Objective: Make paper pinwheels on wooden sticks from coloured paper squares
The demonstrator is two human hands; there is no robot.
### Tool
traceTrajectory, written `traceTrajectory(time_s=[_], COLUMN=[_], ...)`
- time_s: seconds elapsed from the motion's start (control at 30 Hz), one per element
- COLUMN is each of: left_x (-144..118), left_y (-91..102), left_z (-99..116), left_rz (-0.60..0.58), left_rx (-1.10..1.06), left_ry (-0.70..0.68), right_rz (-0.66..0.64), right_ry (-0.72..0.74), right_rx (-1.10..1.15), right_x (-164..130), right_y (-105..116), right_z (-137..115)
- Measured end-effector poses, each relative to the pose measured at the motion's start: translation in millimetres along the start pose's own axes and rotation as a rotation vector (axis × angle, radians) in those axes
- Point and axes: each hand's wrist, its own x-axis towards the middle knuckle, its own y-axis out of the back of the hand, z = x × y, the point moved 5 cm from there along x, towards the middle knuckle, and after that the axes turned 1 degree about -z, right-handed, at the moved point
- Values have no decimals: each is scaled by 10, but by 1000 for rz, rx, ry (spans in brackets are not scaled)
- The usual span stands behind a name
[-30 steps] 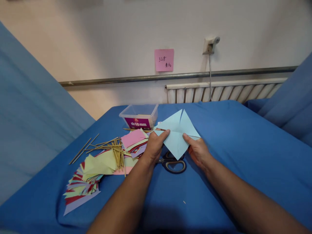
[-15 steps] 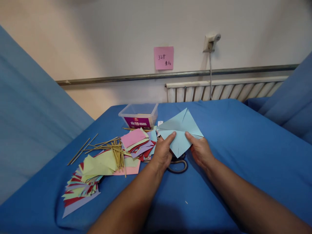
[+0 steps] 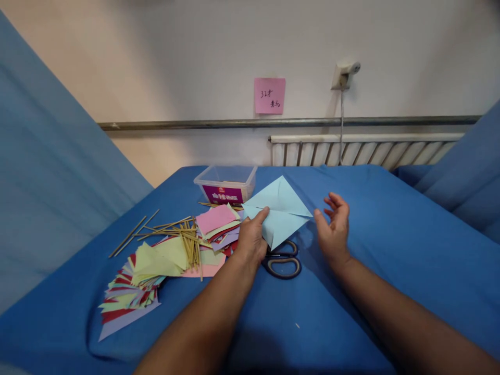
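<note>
My left hand [image 3: 252, 239] pinches the near left edge of a light blue paper square [image 3: 282, 208] with cuts running in from its corners, and holds it just above the blue cloth. My right hand [image 3: 334, 229] hovers to the right of the paper, fingers apart, holding nothing. Black-handled scissors [image 3: 283, 263] lie on the cloth under the paper, between my two hands.
Left of my hands lie a heap of coloured paper pieces [image 3: 156, 265], a bundle of thin wooden sticks [image 3: 183, 239] and a clear plastic box [image 3: 226, 185] with a purple label. A radiator [image 3: 363, 151] and a pink note [image 3: 269, 95] are on the wall behind.
My right hand has let go of the blue paper and moved off to the right with its fingers spread. My left hand keeps the paper, now lower and tilted flatter.
</note>
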Motion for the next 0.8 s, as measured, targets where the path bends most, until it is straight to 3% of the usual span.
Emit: traceTrajectory(time_s=[0.1, 0.17, 0.27, 0.5, 0.8], left_x=[14, 13, 1, -50, -138], left_y=[-8, -18, -35, -86, -149], left_z=[28, 36, 38, 16, -40], left_rz=[-9, -22, -42, -108, -170], left_rx=[-16, -30, -42, -10, 61], left_ry=[-4, 3, 35, 66, 87], right_rz=[-298, -482, -599, -527, -416], right_ry=[420, 544, 612, 588, 360], right_rx=[-248, -353, -416, -336, -287], right_x=[-86, -195, -286, -222, -147], right_y=[-101, -207, -320, -276, -182], right_z=[-277, -338, -331, -268, -178])
